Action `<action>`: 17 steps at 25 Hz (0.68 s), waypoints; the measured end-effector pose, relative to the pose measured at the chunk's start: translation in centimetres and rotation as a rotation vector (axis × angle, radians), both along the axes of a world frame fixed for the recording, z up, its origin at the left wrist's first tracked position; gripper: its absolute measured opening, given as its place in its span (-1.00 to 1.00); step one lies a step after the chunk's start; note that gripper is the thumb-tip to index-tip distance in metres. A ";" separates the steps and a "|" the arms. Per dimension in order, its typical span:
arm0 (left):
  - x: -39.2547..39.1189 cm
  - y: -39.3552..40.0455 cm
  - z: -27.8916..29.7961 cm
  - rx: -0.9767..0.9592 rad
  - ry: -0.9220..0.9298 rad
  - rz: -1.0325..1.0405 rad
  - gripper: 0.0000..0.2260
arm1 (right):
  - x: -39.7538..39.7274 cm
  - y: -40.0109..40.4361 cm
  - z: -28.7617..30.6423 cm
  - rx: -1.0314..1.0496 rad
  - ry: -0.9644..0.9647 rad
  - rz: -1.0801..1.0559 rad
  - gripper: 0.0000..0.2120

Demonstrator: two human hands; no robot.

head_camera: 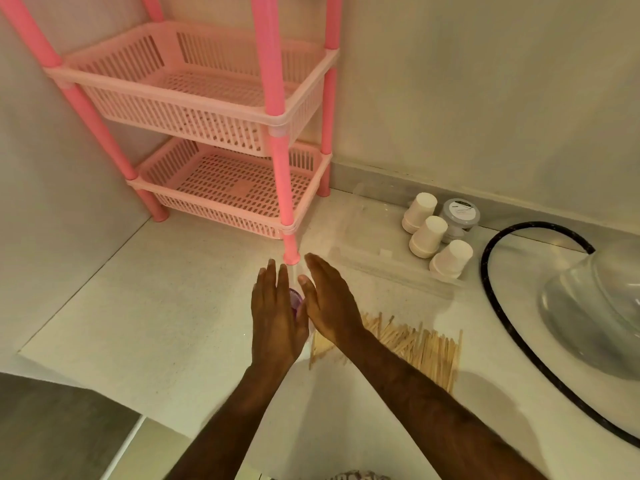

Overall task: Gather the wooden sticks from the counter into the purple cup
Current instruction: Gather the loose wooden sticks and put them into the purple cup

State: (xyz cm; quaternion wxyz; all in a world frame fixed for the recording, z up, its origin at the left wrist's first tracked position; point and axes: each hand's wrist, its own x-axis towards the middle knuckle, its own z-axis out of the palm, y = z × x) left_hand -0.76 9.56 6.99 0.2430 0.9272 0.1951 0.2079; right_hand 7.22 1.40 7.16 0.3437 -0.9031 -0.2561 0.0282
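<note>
The purple cup [295,299] is sitting on the white desk [156,306], showing only as a sliver between the two hands, just in front of the nearest leg of the pink rack [277,140]. The left hand [275,313] is lying over the cup's left side with fingers straight and together; whether it is actually touching the cup cannot be told. The right hand [329,299] is reaching over the cup's right side, fingers likewise extended and relaxed, grasping nothing. The wooden sticks [422,348] are lying in one loose heap on the desk, just right of the cup and partly hidden under the right forearm; they are too many and too crowded to count. Beyond them a clear plastic bag [388,268] is lying flat. Three white paper cups [429,235] are standing upside down in a row near the back wall, beside one round lidded tub [460,213]. At far right a glass bowl [595,306] is resting inside a black-rimmed basin.
</note>
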 end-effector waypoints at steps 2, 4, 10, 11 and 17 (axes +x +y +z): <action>0.8 -1.1 0.8 0.049 0.078 -0.044 -0.43 | 0.4 -1.8 -0.4 -0.061 -0.089 -0.048 -0.41; 1.5 -2.2 1.0 0.141 0.132 -0.111 -0.45 | 0.5 -3.8 -1.0 -0.177 -0.189 -0.091 -0.38; 3.4 -5.0 0.3 0.234 0.210 -0.294 -0.47 | 0.1 -8.7 -2.8 -0.380 -0.126 -0.228 -0.34; 3.5 -5.7 0.1 0.226 0.195 -0.320 -0.48 | -0.1 -9.5 -3.1 -0.388 -0.105 -0.233 -0.33; 4.3 -8.5 -2.9 0.201 0.262 -0.406 -0.48 | -0.8 -13.6 -5.3 -0.515 -0.046 -0.233 -0.35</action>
